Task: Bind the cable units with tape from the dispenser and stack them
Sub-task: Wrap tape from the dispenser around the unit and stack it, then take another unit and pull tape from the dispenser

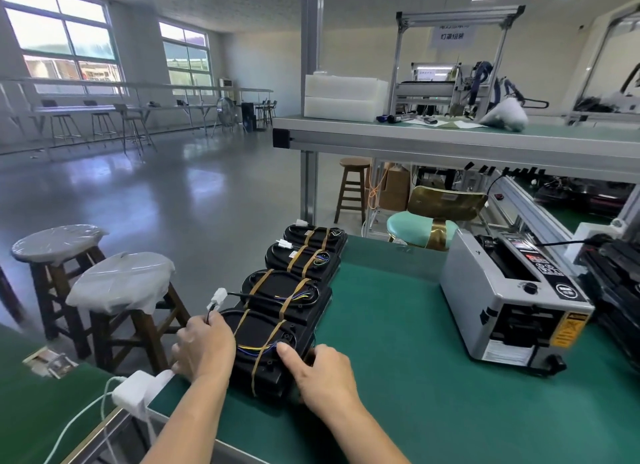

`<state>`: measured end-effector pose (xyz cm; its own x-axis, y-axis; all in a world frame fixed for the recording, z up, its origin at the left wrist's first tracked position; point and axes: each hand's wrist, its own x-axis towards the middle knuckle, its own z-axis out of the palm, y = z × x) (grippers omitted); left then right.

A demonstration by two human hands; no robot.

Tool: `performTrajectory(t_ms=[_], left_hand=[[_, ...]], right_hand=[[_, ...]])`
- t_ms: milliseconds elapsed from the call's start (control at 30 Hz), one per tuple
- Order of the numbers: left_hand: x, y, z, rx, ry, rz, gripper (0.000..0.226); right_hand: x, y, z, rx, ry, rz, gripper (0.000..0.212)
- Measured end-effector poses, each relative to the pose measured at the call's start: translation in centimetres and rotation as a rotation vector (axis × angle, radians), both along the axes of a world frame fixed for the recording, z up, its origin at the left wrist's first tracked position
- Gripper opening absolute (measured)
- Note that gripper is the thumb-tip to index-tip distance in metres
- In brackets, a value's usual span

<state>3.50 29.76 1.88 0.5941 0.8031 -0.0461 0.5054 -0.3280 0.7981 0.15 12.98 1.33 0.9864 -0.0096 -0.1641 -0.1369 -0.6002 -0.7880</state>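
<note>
Four black hard-plastic cable units (294,290), bound in brown tape, line the edge of the green table (398,325). The left hand (204,346) and right hand (325,373) curl round the nearest unit (263,346) by its sides. It is probably stiff and heavy (loose wires could snag), so grip the hard edges.

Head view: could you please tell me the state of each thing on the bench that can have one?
Nearest cable unit: bound with two tape strips, gripped at both sides.
Left hand: grips the unit's left edge.
Right hand: thumb on top, grips the right edge.
Three cable units behind: taped, lying in a row, untouched.
Tape dispenser: upright on the green mat, untouched.
Two stools: seats wrapped in plastic.
</note>
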Motion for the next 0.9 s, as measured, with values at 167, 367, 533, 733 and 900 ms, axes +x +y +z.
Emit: performTrajectory(t_ms=[167,367,533,733,900], left_hand=[[-0.5,-2.3,1.1,0.229,-0.113,-0.078,0.049],[-1.2,-8.8,2.8,0.323,-0.262,-0.301,0.043],[-2.1,-15.2,2.9,0.334,-0.322,-0.498,0.041],[-3.1,-22.5,1.2,0.335,-0.261,-0.749,0.037],[-3.9,-27.6,-0.7,0.329,-0.201,-0.949,0.033]], right_hand=[[0.7,-2.4,-0.4,0.02,0.006,-0.014,0.066],[1.5,-8.4,-1.3,0.087,-0.021,-0.141,0.052],[0.2,-14.0,-1.2,0.238,-0.007,-0.308,0.037],[-1.9,-20.7,-0.8,0.313,-0.055,-0.479,0.018],[-4.0,-25.4,-0.3,0.297,-0.111,-0.587,0.018]])
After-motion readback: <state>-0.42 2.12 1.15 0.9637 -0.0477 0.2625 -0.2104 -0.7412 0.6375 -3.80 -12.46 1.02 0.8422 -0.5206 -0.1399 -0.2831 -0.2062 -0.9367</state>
